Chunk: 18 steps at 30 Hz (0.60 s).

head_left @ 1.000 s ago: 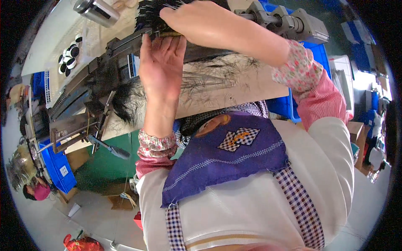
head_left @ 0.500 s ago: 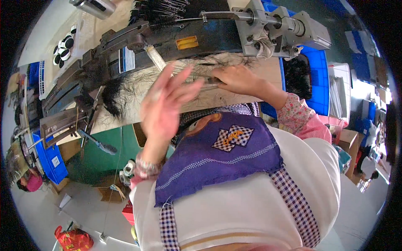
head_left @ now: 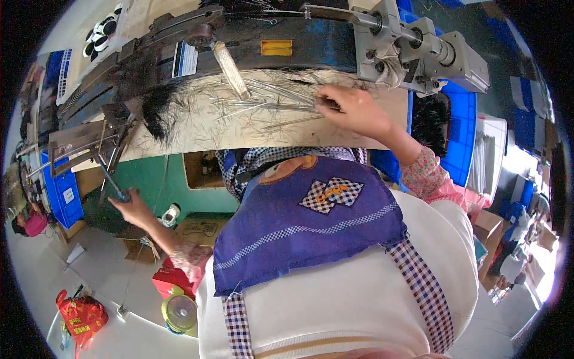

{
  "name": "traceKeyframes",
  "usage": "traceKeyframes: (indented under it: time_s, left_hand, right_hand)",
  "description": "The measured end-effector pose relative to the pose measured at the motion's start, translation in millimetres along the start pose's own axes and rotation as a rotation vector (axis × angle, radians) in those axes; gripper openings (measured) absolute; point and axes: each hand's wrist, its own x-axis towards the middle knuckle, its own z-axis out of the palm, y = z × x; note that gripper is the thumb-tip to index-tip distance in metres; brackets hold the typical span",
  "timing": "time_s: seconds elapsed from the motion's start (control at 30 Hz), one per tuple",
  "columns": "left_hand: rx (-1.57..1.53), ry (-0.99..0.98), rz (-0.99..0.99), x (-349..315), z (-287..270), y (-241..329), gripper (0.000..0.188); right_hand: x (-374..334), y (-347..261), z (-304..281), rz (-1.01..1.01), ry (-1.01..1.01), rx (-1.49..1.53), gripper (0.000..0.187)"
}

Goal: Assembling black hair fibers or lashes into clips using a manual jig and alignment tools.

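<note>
At right, blue bin (head_left: 460,143) contains black bristles (head_left: 429,118); right hand (head_left: 359,112) clasps thin metal wires (head_left: 288,94), left hand (head_left: 137,210) grips lever (head_left: 112,178).

Our left hand (head_left: 135,209): low, arm (head_left: 158,231) stretched out sideways. Our right hand (head_left: 354,110): farther forward, fingers (head_left: 329,96) curled inward, forearm (head_left: 400,142) angled ahead.

Centre: I see orange lettering (head_left: 332,194), purple apron (head_left: 299,239) | lower left: yellow characters (head_left: 89,326), red bag (head_left: 82,312) | left: marked tag (head_left: 69,195), blue bin (head_left: 57,191) | upper left: machine label (head_left: 185,60), illegible
</note>
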Motion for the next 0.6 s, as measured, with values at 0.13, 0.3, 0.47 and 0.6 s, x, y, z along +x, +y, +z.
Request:
traceKeyframes:
  time_s: [0.13,0.3,0.47,0.6]
  left_hand:
    - [-0.087,0.160,0.543,-50,13,94,0.070]
    - [-1.321,-0.407,0.990,-127,-44,273,0.069]
    - [-1.020,-1.243,0.824,-138,-56,328,0.030]
    - [-1.311,-1.050,0.484,-104,-15,258,0.024]
  right_hand:
    - [-10,-25,-48,-0.007,0.361,0.083,0.019]
    - [-5,-80,-130,-0.180,0.591,0.110,0.011]
    - [77,-113,-133,-0.768,0.573,0.185,0.005]
    - [67,-92,-151,-0.371,0.422,-0.152,0.011]
